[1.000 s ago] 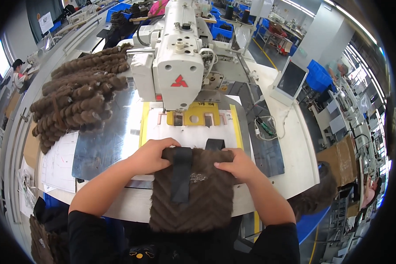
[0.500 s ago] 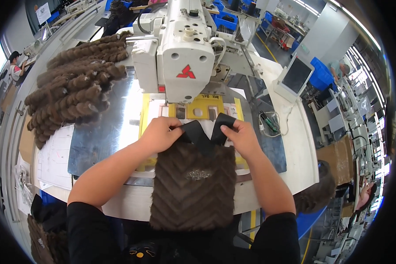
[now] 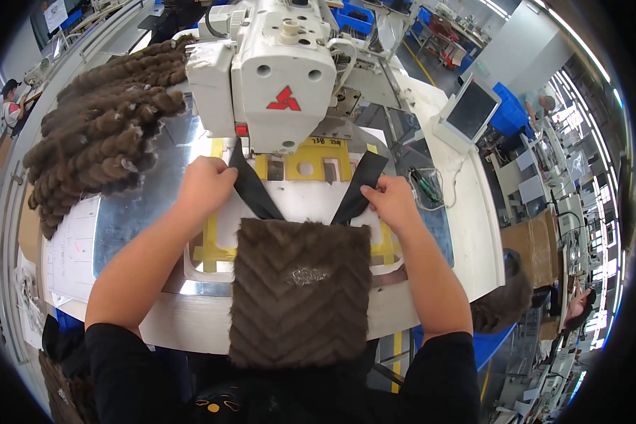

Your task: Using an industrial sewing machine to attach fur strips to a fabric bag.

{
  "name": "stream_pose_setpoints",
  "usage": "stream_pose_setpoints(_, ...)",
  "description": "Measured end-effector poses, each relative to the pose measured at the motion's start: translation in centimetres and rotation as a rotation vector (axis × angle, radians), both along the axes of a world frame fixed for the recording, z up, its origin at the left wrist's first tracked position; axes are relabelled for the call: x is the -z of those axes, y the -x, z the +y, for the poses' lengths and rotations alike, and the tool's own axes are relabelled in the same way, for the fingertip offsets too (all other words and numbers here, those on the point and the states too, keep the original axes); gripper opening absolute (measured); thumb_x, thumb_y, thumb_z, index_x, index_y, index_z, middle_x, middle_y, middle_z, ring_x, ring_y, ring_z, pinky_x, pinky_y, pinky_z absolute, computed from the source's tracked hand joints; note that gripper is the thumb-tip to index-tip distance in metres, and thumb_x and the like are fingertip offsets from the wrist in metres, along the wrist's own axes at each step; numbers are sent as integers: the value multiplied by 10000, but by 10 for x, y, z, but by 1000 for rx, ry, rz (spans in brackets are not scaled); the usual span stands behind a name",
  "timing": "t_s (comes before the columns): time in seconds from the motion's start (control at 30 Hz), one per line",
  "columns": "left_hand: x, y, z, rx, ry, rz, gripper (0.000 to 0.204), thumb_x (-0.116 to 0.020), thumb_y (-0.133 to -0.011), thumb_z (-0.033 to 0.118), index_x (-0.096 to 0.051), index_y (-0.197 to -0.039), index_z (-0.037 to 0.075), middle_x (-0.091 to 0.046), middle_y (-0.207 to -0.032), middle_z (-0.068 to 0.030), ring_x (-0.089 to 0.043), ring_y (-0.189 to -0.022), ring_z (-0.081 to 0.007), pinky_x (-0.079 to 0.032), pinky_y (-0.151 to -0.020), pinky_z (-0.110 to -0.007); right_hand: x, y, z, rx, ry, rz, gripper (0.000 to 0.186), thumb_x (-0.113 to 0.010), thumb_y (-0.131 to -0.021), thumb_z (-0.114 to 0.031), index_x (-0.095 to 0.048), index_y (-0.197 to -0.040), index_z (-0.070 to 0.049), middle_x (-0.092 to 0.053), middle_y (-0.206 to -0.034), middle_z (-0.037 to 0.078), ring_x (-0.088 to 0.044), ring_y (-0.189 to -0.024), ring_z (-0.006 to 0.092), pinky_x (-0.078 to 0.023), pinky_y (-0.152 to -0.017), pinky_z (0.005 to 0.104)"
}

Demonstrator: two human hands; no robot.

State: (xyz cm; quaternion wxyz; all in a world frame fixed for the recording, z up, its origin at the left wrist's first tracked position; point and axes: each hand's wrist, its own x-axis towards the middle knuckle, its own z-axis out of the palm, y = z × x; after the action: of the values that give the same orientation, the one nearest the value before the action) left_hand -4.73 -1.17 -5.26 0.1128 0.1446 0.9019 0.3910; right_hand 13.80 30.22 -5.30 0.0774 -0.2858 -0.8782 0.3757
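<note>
A brown fur panel [image 3: 300,304] with a chevron pattern and a small shiny patch hangs over the near edge of the worktable. Two black fabric straps rise from its far edge and spread apart in a V. My left hand [image 3: 206,185] pinches the left strap [image 3: 256,194] near its upper end. The right strap [image 3: 361,185] is pinched by my right hand [image 3: 392,201] along its outer edge. Beyond the panel lies a white template with yellow borders [image 3: 306,169], under the head of a large white sewing machine [image 3: 283,78].
Several ruffled brown fur pieces [image 3: 106,116] are heaped at the left of the metal plate [image 3: 131,219]. On the right stand a small screen [image 3: 472,106] and green-handled tools [image 3: 425,185] beside a cable. Paper sheets [image 3: 74,237] lie at the left, and other people work farther off.
The straps have been drawn apart and straightened, the left one up and to the left. My left hand has moved left and away from me, uncovering more of the template.
</note>
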Motion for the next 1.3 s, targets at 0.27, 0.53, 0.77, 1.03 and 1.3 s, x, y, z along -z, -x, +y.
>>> stream_pose_setpoints(0.27,3,27,24,31,121,120,267,-671,-895,220,-762,-883,-31,-733,-798,-231,-737,-789,-385,-576,-759,-456,-2,40,19,-19,-193,-57,346,-809,-853,-241,-656,-718,39,-682,-669,175,-692,-626,310,-530,-644,426)
stream_pose_setpoints(0.53,20,52,47,-1,-222,13,247,-655,-942,243,-726,-904,9,-707,-655,-123,-721,-648,-304,-577,-685,-412,-2,77,26,-14,-90,12,284,-779,-886,-260,-733,-983,2,-732,-786,172,-736,-752,301,-560,-699,420)
stream_pose_setpoints(0.77,1,-5,-9,-7,-282,-314,376,-716,-951,145,-599,-1283,13,-673,-915,-83,-664,-772,-158,-548,-695,-330,-23,-6,-8,72,186,-12,508,-744,-925,-168,-562,-1373,-11,-676,-1161,140,-696,-956,215,-578,-757,368)
stream_pose_setpoints(1.03,-22,-48,-17,100,-436,-649,503,-744,-935,117,-523,-1377,26,-660,-972,-54,-612,-834,-129,-472,-690,-277,-1,-30,-25,-91,602,196,540,-751,-927,-133,-525,-1398,4,-623,-1215,114,-641,-1028,175,-532,-881,319)
stream_pose_setpoints(1.3,2,14,-13,216,110,274,350,-657,-866,125,-697,-1207,56,-725,-1026,-222,-703,-978,-393,-556,-864,-481,-8,-37,-35,-149,211,-44,579,-784,-868,-160,-557,-1388,-42,-658,-874,97,-641,-811,197,-525,-766,339)
